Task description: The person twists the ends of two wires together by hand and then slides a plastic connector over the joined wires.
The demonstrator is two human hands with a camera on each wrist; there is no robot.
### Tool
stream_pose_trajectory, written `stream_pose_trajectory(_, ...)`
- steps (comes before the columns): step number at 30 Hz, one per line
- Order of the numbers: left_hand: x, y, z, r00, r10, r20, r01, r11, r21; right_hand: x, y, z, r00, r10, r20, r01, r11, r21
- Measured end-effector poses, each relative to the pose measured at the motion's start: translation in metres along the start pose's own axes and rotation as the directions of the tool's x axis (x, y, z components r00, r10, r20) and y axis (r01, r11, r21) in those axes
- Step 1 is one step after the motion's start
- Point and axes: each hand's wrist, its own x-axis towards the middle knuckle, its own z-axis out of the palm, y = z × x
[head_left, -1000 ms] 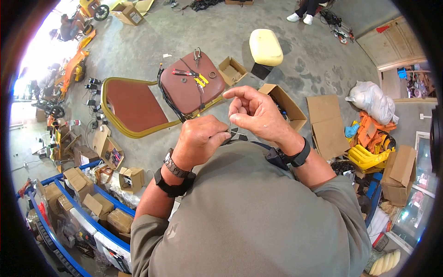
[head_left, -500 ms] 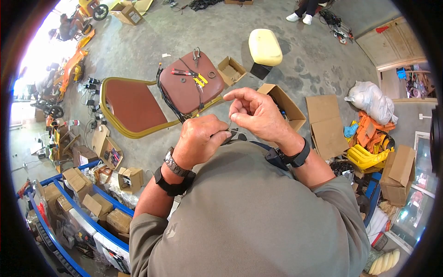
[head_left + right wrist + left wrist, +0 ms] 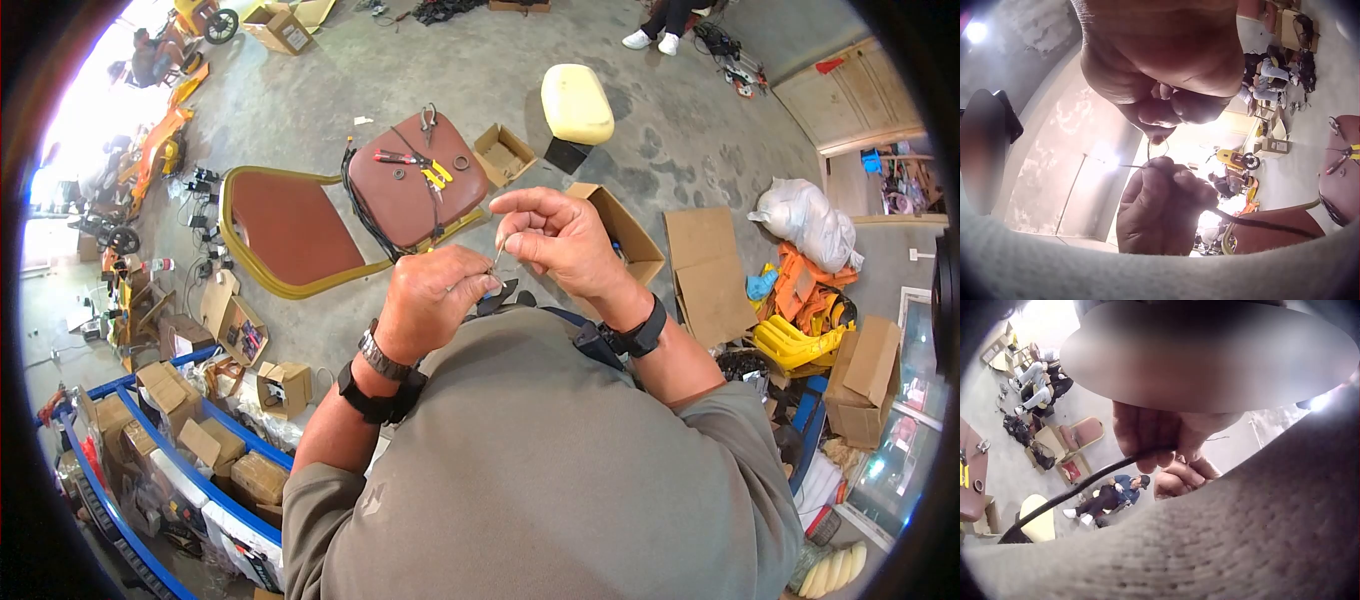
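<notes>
Curled at the chest, the left hand (image 3: 430, 300) grips a dark cable (image 3: 1085, 483), which trails from its fingers in both wrist views. Thin bare-looking strands stick out beyond its thumb and forefinger; one strand (image 3: 1132, 166) points sideways in the right wrist view. Just across a small gap, the right hand (image 3: 568, 245) pinches a fine wire (image 3: 1149, 150) between thumb and forefinger, its other fingers curled. That wire runs down to the left hand's fingertips. Exactly how the strands join is too small to tell.
A chair (image 3: 290, 230) stands ahead, beside a brown seat (image 3: 385, 205) bearing pliers (image 3: 428, 120), a red-handled tool (image 3: 395, 157) and rings. Open cartons (image 3: 503, 155) and a cream cushion (image 3: 577, 103) lie beyond. A blue-framed rack (image 3: 215, 490) is at the left.
The right hand has shifted slightly right, its thumb and forefinger now together on the fine wire, which stands more upright between the hands. The left hand keeps its grip, nearly still.
</notes>
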Motion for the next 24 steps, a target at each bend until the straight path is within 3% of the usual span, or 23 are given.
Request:
stream_pose_trajectory(5, -0.002, -0.004, 0.002, 0.998, -0.066, -0.007, 0.065, 0.996, -0.057, -0.001, 0.001, 0.002, 0.999, -0.018, -0.035, 0.02, 0.999, 0.036)
stream_pose_trajectory(11, -0.004, -0.007, 0.006, 0.958, -0.284, -0.025, 0.26, 0.905, -0.337, -0.004, -0.001, 0.005, 0.997, -0.053, -0.058, 0.052, 0.998, -0.019)
stream_pose_trajectory(14, 0.0, 0.002, 0.001, 0.948, -0.315, 0.04, 0.312, 0.901, -0.301, -0.004, 0.002, 0.004, 0.995, -0.081, -0.051, 0.08, 0.997, -0.02)
stream_pose_trajectory(20, -0.008, -0.007, -0.002, 0.95, -0.245, 0.191, 0.31, 0.787, -0.533, -0.007, -0.001, 0.002, 0.997, -0.081, 0.019, 0.081, 0.997, 0.02)
stream_pose_trajectory(24, -0.009, -0.004, -0.002, 0.936, -0.23, 0.268, 0.339, 0.797, -0.501, -0.006, -0.012, -0.003, 0.995, -0.036, 0.089, 0.037, 0.999, -0.012)
